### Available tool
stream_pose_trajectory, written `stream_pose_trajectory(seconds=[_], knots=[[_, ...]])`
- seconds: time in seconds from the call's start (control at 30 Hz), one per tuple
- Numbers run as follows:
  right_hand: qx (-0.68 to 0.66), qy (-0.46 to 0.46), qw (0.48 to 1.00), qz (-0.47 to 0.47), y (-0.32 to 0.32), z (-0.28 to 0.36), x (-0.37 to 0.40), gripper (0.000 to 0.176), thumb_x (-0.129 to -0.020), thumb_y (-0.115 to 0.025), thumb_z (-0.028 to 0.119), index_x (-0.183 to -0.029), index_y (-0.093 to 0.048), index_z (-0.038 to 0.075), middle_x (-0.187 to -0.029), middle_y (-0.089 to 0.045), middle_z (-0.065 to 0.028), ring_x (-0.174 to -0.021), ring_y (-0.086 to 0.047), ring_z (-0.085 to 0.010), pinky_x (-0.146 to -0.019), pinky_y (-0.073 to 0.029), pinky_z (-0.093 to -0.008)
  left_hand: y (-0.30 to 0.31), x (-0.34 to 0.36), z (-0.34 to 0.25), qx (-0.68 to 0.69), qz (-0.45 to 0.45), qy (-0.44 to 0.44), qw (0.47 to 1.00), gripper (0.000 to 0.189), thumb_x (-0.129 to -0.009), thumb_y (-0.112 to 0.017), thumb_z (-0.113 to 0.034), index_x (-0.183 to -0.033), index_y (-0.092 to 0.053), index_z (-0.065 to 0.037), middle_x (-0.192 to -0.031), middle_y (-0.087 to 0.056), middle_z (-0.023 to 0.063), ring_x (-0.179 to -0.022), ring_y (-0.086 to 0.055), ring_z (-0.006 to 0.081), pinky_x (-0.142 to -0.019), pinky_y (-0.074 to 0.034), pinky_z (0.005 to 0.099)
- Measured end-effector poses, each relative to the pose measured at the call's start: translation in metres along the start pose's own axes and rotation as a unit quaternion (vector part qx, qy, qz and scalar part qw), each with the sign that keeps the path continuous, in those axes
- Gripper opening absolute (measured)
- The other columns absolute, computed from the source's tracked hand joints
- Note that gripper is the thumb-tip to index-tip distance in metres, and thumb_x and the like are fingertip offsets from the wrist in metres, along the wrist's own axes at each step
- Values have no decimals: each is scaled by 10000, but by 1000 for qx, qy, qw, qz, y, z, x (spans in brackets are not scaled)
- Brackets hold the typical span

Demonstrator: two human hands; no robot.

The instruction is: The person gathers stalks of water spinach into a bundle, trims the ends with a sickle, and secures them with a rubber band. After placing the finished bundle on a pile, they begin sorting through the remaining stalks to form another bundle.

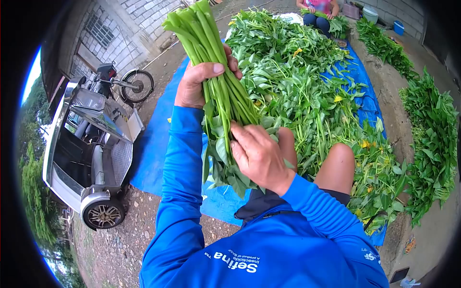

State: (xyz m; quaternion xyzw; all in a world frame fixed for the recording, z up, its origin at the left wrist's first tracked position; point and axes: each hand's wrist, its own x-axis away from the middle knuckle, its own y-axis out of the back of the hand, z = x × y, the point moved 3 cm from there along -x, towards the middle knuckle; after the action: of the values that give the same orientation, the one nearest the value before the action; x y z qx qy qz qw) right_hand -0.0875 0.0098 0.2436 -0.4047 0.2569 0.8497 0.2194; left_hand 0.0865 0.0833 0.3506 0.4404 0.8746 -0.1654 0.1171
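Note:
My left hand (206, 79) is wrapped round a thick bunch of water spinach (228, 98), its cut stem ends pointing up and its leaves hanging down over my lap. Lower on the same bunch, my right hand (263, 156) has its thumb and forefinger closed at the stems, just where the leaves begin. Its other fingers are curled and partly hidden. Beyond my knees spreads a big loose heap of water spinach (288, 81), with some yellow leaves among the green. The heap lies on a blue tarp (156, 149).
Along the right side run rows of bundled greens (432, 144) on the ground. A person (321, 12) sits at the far end of the heap, holding greens. A blue bucket (398, 27) stands behind at right. To the left is a parked motorcycle sidecar (91, 153) on gravel.

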Motion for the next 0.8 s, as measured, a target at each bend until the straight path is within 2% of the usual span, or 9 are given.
stream_pose_trajectory(seconds=[0.13, 0.17, 0.23, 0.37, 0.47, 0.53, 0.63, 0.77, 0.8], knots=[[-109, -70, 988, -88, 21, -3, -10, 278, -940, -722, 15, -1217, -709, 3, -1000, -673, -159, -911, -685, -323, -797, -565, -409, 13, 4, -25, 27, 16, -47, 998, 624, -744, -776, -238, -1288, -578, -4, -956, -616, 118, -858, -651, 286, -830, -582, 422], [-12, -61, 992, -107, 24, -10, -22, 184, -998, -719, 93, -1156, -743, 3, -1095, -699, -117, -901, -691, -191, -712, -551, -304, 14, 7, -28, 41, 22, -52, 998, 629, -742, -777, -241, -1290, -578, -3, -955, -614, 117, -856, -646, 283, -829, -580, 422], [-48, -45, 994, -84, 24, -19, -45, 156, -952, -746, 83, -1076, -745, -13, -1050, -714, -171, -917, -696, -338, -848, -559, -426, 15, 8, -28, 83, 36, -55, 994, 563, -764, -748, -186, -1273, -581, -14, -973, -633, 136, -903, -681, 308, -819, -614, 438], [-187, -130, 974, 21, 21, -32, -68, 134, -954, -748, 99, -1016, -730, -19, -990, -733, -170, -925, -712, -323, -848, -559, -405, 19, 12, -28, 78, 14, -57, 995, 593, -764, -758, -211, -1289, -573, -8, -1004, -636, 136, -939, -682, 310, -879, -617, 457], [-143, -128, 981, 32, 33, -30, -73, 127, -976, -720, 96, -1043, -713, -12, -912, -733, -169, -809, -717, -308, -755, -558, -403, 31, 13, -22, 55, -31, -66, 996, 628, -764, -772, -236, -1316, -574, -12, -1041, -641, 140, -989, -682, 313, -960, -608, 476], [-112, -100, 988, 40, 41, -26, -77, 150, -989, -703, 89, -1108, -703, -3, -826, -721, -174, -717, -709, -290, -685, -547, -400, 33, 12, -18, 68, -33, -66, 995, 628, -766, -772, -234, -1319, -572, -13, -1052, -641, 139, -1000, -681, 312, -959, -607, 469], [-94, -179, 976, 86, 58, -8, -85, 190, -1007, -688, 94, -1169, -707, -3, -812, -722, -172, -682, -687, -238, -676, -541, -383, 33, 8, -14, 79, -35, -65, 994, 622, -773, -775, -223, -1323, -570, -18, -1067, -642, 140, -1007, -682, 313, -955, -607, 466], [-177, -152, 970, 63, 38, -31, -83, 231, -1026, -707, 189, -1112, -758, -20, -802, -727, -143, -638, -619, -166, -656, -522, -354, 17, 8, -8, 101, -14, -59, 993, 609, -775, -772, -188, -1317, -569, 0, -1074, -658, 155, -980, -700, 314, -889, -629, 465], [-167, -185, 965, 84, 39, -31, -87, 286, -1031, -724, 261, -1032, -762, -23, -796, -726, -146, -654, -652, -213, -642, -514, -362, 13, 8, -8, 101, -11, -57, 993, 594, -774, -764, -167, -1309, -575, 8, -1077, -673, 162, -975, -707, 312, -884, -629, 466]])
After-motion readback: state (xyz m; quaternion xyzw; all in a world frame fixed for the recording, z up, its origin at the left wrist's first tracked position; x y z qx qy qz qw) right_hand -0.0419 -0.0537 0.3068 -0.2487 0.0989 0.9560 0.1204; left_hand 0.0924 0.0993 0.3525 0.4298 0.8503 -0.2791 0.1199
